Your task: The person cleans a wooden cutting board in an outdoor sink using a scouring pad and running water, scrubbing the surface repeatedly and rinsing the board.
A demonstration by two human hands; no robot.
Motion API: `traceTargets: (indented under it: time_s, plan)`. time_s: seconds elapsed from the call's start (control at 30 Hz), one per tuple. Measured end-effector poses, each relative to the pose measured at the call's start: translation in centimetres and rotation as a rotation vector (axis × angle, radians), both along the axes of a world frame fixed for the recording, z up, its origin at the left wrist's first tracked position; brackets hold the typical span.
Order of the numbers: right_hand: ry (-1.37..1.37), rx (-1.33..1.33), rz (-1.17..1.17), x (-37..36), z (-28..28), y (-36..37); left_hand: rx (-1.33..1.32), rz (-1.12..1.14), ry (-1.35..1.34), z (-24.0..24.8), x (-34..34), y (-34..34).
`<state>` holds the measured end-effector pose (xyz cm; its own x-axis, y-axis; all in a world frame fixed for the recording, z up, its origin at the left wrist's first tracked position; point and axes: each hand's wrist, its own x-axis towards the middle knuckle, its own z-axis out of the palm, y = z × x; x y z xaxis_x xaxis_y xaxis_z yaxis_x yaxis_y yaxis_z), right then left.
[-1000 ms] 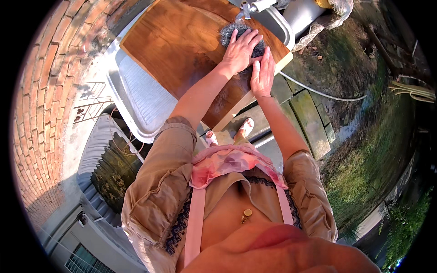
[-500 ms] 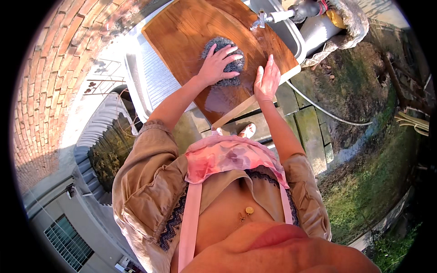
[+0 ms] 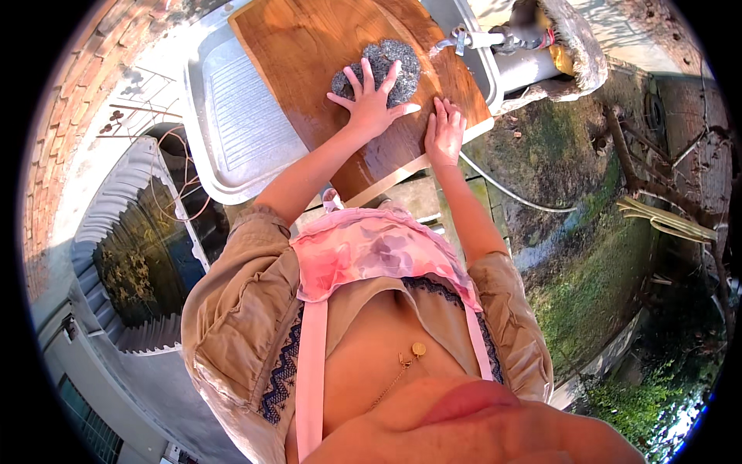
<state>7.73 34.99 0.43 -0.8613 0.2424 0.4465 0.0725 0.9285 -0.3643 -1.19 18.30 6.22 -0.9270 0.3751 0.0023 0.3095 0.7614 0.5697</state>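
Note:
A large brown wooden board [image 3: 309, 54] lies slanted across a pale sink, its surface wet near me. My left hand [image 3: 371, 108] holds a dark grey, shaggy scouring pad [image 3: 398, 58] down against the board, fingers spread over it and thumb reaching past its near edge. At the board's right near corner rests my right hand [image 3: 446, 131], laid flat with its fingers extended and nothing in it. A metal tap [image 3: 460, 40] at the far right lets water out onto the board.
The sink's ribbed drainboard [image 3: 243, 116] shows left of the wooden board. A white hose [image 3: 518, 197] runs over the ground to the right. Further right are bare branches [image 3: 622, 147] and mossy ground [image 3: 572, 286]. Corrugated sheeting [image 3: 108, 224] stands at the left.
My left hand has shifted up and slightly left over the board, with the scouring pad, and its fingers are spread wider. The right hand has slid a little along the edge. The whole view has turned somewhat.

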Motion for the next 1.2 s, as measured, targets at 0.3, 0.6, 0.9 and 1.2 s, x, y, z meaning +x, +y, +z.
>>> traceTargets:
  time_s: [0.3,0.6,0.9,1.2]
  plan:
    - [-0.103,-0.119,0.41,-1.9,2.9,6.7,-0.262,-0.479,-0.012,1.2,-10.4,1.6]
    - [0.004,-0.153,0.493,-7.6,2.3,9.9,-0.344,0.372,0.27,-2.2,-6.6,10.2]
    - [-0.166,-0.109,0.447,-7.2,3.0,10.0,-0.302,-0.081,0.315,-1.2,-2.6,7.2]
    - [-0.213,0.016,0.468,-7.7,3.4,9.1,-0.348,0.379,0.414,-2.4,-21.9,-4.8]
